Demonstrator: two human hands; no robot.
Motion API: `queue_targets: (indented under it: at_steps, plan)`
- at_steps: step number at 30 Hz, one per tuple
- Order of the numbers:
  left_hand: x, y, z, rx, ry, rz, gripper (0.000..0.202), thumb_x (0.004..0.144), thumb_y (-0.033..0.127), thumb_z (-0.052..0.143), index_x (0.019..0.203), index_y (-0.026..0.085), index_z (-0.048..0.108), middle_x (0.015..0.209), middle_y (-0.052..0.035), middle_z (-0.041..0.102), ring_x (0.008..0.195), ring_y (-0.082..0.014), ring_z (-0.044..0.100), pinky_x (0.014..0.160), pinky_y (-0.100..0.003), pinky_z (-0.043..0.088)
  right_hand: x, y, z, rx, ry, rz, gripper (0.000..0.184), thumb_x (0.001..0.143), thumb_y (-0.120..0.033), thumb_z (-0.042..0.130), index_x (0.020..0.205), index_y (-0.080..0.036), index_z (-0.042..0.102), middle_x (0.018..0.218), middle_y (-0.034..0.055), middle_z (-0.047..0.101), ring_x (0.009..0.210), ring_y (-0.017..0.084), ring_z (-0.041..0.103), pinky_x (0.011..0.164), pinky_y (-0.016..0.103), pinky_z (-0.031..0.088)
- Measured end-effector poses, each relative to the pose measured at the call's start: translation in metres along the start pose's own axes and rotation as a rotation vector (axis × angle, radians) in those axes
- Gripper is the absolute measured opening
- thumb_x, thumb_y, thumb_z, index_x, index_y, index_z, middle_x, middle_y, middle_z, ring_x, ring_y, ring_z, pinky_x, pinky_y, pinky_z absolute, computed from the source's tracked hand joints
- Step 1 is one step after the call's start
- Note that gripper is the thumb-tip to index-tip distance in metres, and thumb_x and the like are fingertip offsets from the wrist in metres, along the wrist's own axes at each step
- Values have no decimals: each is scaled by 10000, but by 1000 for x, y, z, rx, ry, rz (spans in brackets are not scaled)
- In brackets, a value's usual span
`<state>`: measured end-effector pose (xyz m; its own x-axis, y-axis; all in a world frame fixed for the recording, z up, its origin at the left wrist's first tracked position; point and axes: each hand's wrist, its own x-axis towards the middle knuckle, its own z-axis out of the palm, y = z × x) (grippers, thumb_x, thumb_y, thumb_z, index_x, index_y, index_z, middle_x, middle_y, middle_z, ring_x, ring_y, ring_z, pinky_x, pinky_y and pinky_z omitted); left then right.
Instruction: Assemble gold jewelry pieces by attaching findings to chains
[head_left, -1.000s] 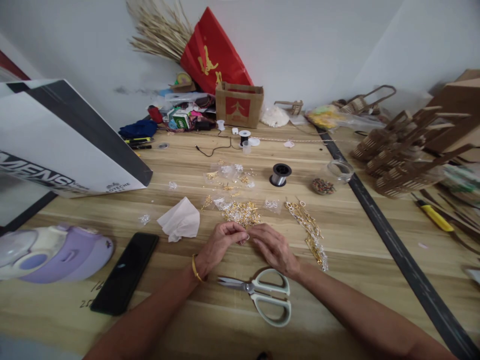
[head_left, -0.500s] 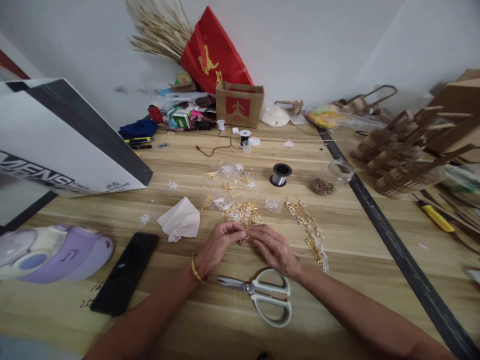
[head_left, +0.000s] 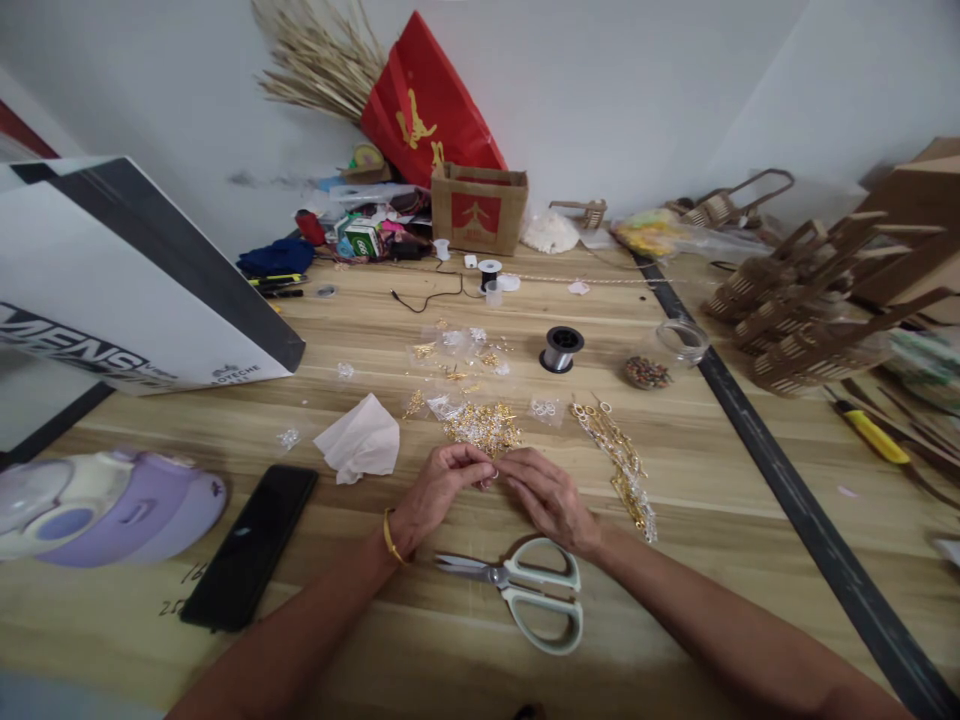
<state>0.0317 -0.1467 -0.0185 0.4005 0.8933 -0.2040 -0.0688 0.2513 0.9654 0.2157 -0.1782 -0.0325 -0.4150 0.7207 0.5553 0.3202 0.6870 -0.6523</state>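
Note:
My left hand (head_left: 439, 487) and my right hand (head_left: 550, 497) meet fingertip to fingertip over the wooden table (head_left: 420, 640). Both pinch a tiny metal piece (head_left: 492, 475) between them; it is too small to name. Just beyond the fingers lies a heap of small gold findings (head_left: 481, 425). A row of finished gold pieces (head_left: 619, 461) runs to the right of my right hand. Pale green scissors (head_left: 525, 586) lie closed just below my wrists. A gold bangle sits on my left wrist.
A crumpled tissue (head_left: 361, 440), a black phone (head_left: 250, 545) and a purple case (head_left: 112, 505) lie to the left. A wire spool (head_left: 560, 349), a bead dish (head_left: 646, 373) and a jar (head_left: 681, 341) stand further back. Bags, a white box (head_left: 112, 290) and wooden racks (head_left: 817, 310) line the edges.

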Motion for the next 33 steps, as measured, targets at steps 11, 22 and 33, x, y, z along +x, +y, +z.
queue_targets:
  at_steps: [11,22,33]
  plan:
    - [-3,9,4,96,-3,5,120,687,235,679,662,124,640,608,4,599,613,-107,522,639,-232,402,5,-1,-1,26,22,38,257,915,-155,443,1140,-194,562,996,103,620,946,193,575,823,364,512]
    - [-6,14,10,201,32,16,117,653,238,697,671,131,651,649,-14,635,636,-122,539,616,-229,409,6,2,0,150,24,171,144,915,-257,480,923,-169,594,803,59,620,735,152,582,662,273,480]
    - [-5,12,9,256,25,21,119,669,244,685,694,128,674,679,-28,661,646,-134,558,625,-238,425,4,4,-1,158,-1,225,158,923,-261,450,877,-160,563,754,42,593,673,136,552,614,243,459]
